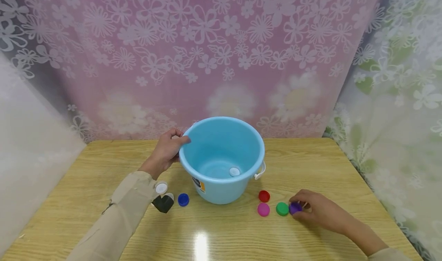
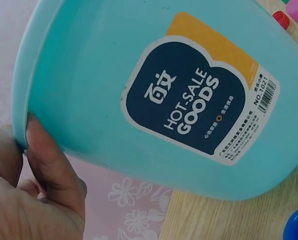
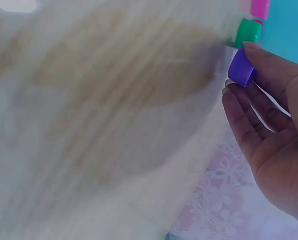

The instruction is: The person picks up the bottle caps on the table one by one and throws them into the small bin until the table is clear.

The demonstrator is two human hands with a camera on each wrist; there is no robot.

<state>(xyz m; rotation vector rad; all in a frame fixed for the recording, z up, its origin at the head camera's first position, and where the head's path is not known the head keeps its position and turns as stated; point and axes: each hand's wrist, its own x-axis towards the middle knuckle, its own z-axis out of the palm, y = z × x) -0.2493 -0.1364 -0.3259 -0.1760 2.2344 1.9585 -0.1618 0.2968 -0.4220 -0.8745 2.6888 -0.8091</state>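
My left hand (image 1: pixel 167 149) grips the rim of a light blue bucket (image 1: pixel 222 190) on its left side, thumb over the edge; the label (image 2: pixel 189 97) shows large in the left wrist view. The bucket tilts toward me, and a white bottle cap (image 1: pixel 234 171) lies inside on its bottom. Off to the right, my right hand (image 1: pixel 319 209) pinches a purple bottle cap (image 1: pixel 295 208) between thumb and fingers, low over the table. Right beside it is a green cap (image 1: pixel 282 208), then a pink cap (image 1: pixel 263 209) and a red cap (image 1: pixel 264 195).
Left of the bucket lie a blue cap (image 1: pixel 183 200) and a white cap (image 1: pixel 161 188), with a black object (image 1: pixel 163 204) by the left sleeve. The bucket's white handle (image 1: pixel 260 170) hangs at its right. A flowered curtain (image 1: pixel 224 61) closes off the wooden table's (image 1: pixel 241 238) far side.
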